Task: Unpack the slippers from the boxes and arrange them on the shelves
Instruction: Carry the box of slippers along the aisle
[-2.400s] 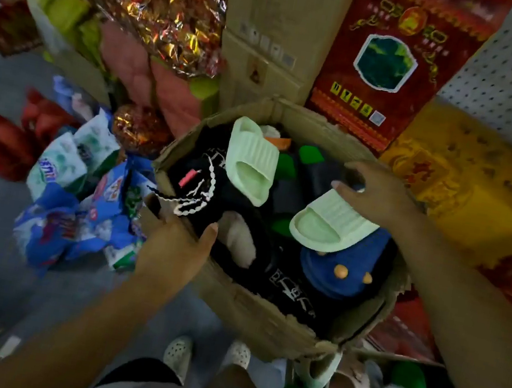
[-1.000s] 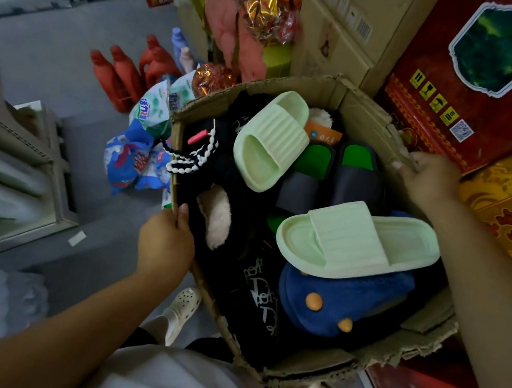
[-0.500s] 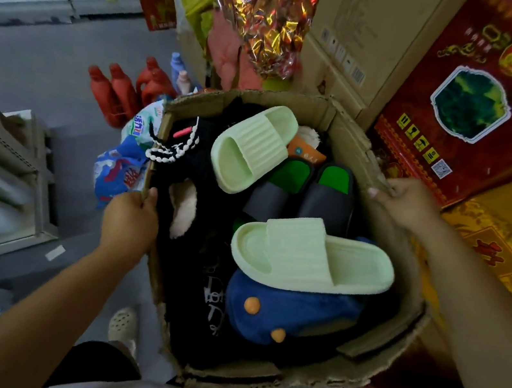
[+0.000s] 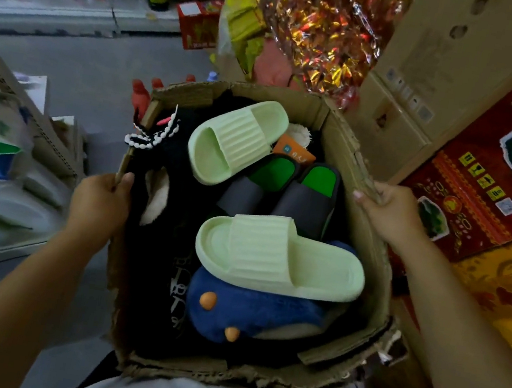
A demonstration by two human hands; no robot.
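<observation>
Head: two pale-green slippers (image 4: 237,141) (image 4: 278,255), one box (image 4: 371,264)

handling symbols (image 4: 480,179) on red carton (image 4: 467,215), lettering unreadable

One box (image 4: 341,140) holds two pale green slides (image 4: 236,141) (image 4: 281,255), two grey slippers (image 4: 309,202) (image 4: 241,194) and one blue plush slipper (image 4: 245,310).

Worn cardboard box (image 4: 364,246), open-topped, heaped with pale green slides (image 4: 277,258), dark and blue slippers (image 4: 248,314)
</observation>
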